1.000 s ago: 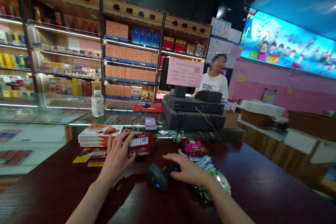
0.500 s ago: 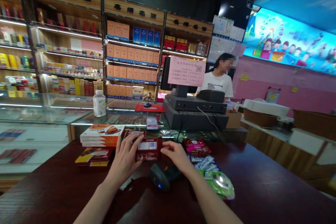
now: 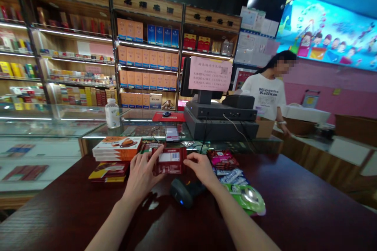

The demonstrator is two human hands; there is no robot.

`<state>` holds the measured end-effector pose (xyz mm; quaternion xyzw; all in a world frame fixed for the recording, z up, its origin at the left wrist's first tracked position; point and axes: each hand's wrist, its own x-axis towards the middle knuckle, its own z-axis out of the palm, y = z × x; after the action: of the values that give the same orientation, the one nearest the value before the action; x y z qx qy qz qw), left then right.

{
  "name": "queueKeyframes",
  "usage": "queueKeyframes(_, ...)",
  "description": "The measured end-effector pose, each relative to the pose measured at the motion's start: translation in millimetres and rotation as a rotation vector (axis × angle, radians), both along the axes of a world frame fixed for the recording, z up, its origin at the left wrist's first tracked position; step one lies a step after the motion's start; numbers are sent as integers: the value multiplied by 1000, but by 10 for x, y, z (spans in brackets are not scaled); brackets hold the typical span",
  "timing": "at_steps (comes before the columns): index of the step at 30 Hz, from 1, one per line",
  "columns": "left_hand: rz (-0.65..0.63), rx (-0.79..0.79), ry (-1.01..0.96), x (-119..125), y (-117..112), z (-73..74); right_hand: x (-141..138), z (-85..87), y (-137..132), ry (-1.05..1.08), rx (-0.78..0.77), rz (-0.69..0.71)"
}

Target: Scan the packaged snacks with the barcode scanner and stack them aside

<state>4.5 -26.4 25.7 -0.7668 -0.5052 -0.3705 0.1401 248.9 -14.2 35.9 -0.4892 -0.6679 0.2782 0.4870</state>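
A dark red snack packet lies with its barcode side up on the brown counter. My left hand is at its left end, thumb and index finger spread apart along the edges. At the right edge of the packet, my right hand has its thumb and fingers pinched together. A black barcode scanner with a blue light lies just below, between my forearms. Partly behind my left hand are more dark packs.
Left stand stacked orange-and-white boxes above yellow-and-maroon packs. Right lie a pink-and-brown pack, blue-and-white packs and a green package. Beyond are a bottle, a register and a person in white.
The person behind the register has moved right and now stands more in the open. My hands stay around the red packet, and the view has shifted slightly.
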Motion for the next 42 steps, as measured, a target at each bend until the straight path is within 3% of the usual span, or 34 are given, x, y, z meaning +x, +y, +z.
queueKeyframes(4, -108, -83, -182, 20, 62, -45, 17, -44, 32, 34, -27, -59)
queueKeyframes(9, -343, -284, -637, 74, 140, -37, 63, -37, 45, 54, -41, -103)
queueKeyframes(14, -345, -373, -861, 41, 153, 3, 96, -11, 29, 50, -31, -122)
queueKeyframes(21, -223, -209, -682, -33, 145, -23, 110, -4, -13, 22, 122, -152)
queueKeyframes(28, -232, 12, -480, -34, 75, 5, 163, -81, -13, 101, 73, -30)
queueKeyframes(32, -262, 36, -409, -44, 72, -11, 214, -99, -23, 115, 55, -7)
queueKeyframes(37, -256, 35, -365, -54, 95, -40, 247, 20, -158, 58, 23, -13)
queueKeyframes(42, -260, 40, -324, -73, 101, -19, 270, 47, -268, 50, -31, 93)
